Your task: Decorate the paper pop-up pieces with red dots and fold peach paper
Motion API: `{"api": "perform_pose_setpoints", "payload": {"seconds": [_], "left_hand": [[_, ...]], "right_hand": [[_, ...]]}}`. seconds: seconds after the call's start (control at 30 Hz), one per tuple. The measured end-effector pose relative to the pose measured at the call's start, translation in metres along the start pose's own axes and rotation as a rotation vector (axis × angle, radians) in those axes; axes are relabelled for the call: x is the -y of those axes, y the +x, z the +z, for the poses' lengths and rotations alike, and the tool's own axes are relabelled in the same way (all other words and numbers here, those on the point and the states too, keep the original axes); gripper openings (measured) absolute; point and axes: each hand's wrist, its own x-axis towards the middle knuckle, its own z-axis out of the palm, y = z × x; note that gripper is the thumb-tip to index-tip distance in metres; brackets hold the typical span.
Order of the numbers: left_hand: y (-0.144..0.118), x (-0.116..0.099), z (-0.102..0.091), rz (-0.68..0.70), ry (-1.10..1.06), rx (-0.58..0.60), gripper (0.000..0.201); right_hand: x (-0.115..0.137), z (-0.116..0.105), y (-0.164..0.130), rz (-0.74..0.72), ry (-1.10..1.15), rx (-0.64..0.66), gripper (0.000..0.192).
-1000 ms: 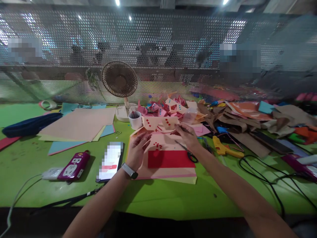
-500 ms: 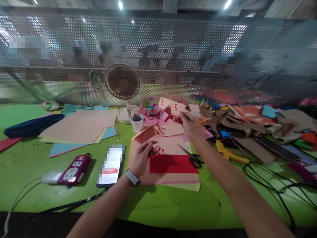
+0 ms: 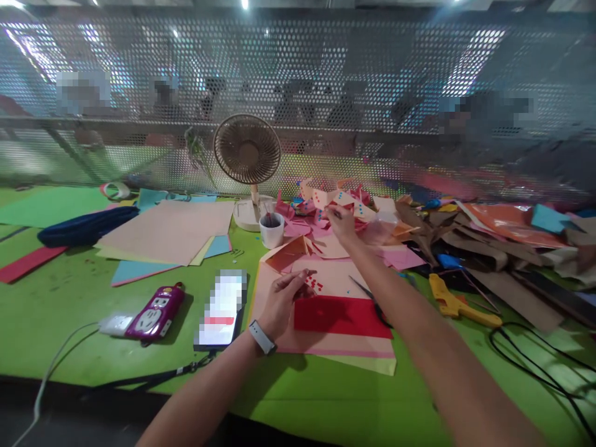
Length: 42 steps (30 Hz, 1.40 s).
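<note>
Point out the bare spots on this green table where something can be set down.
Bare green table lies left of the power strip, and along the near edge below the red sheet. The back right is crowded: paper pile, glue gun, cables. The right hand reaches into that pile.

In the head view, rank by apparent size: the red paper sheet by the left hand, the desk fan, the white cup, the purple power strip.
1. red paper sheet
2. desk fan, though it stands farther back, so this order is unsure
3. purple power strip
4. white cup
</note>
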Motion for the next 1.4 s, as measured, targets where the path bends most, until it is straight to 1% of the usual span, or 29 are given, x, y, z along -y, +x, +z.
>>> {"api": "perform_pose_setpoints", "payload": {"seconds": [0.1,0.2,0.37,0.5,0.57,0.63,0.7,0.77,0.87,0.97,1.07,1.13,1.27,1.33,1.4], "left_hand": [[0.001,0.002,0.0,0.003,-0.02,0.014,0.041],[0.002,0.004,-0.001,0.006,-0.024,0.018,0.041],[0.004,0.007,-0.006,0.028,0.01,-0.011,0.044],[0.009,0.009,-0.011,0.075,0.035,-0.024,0.041],[0.011,0.01,-0.013,0.09,0.038,-0.037,0.039],[0.012,0.011,-0.014,0.101,0.048,-0.043,0.038],[0.013,0.011,-0.015,0.114,0.075,-0.039,0.037],[0.014,0.011,-0.015,0.134,0.108,-0.038,0.035],[0.015,0.011,-0.015,0.169,0.12,-0.052,0.028],[0.016,0.01,-0.017,0.2,0.09,-0.051,0.028],[0.019,0.01,-0.018,0.231,0.054,-0.043,0.03],[0.021,0.011,-0.02,0.25,0.056,-0.058,0.031],[0.023,0.01,-0.02,0.294,0.097,-0.135,0.03],[0.022,0.01,-0.019,0.317,0.103,-0.161,0.028],[0.021,0.008,-0.018,0.333,0.106,-0.174,0.026]], "right_hand": [[-0.003,-0.002,-0.005,0.001,-0.046,-0.052,0.034],[-0.004,-0.016,-0.017,-0.005,-0.077,-0.053,0.031],[0.001,-0.049,-0.054,0.001,-0.06,0.038,0.035],[0.006,-0.083,-0.089,-0.005,-0.041,0.089,0.039],[0.007,-0.102,-0.106,-0.034,-0.138,0.104,0.04],[0.007,-0.12,-0.12,-0.078,-0.323,0.146,0.04],[0.005,-0.134,-0.133,-0.109,-0.506,0.225,0.042],[0.002,-0.143,-0.144,-0.124,-0.658,0.301,0.041],[-0.004,-0.148,-0.153,-0.165,-0.89,0.362,0.038],[-0.007,-0.148,-0.154,-0.223,-1.07,0.432,0.037],[-0.007,-0.148,-0.15,-0.277,-1.185,0.501,0.04],[-0.006,-0.15,-0.148,-0.294,-1.22,0.523,0.044],[-0.005,-0.152,-0.147,-0.288,-1.267,0.513,0.047],[-0.002,-0.151,-0.148,-0.267,-1.311,0.476,0.049],[0.004,-0.145,-0.153,-0.258,-1.305,0.421,0.05]]}}
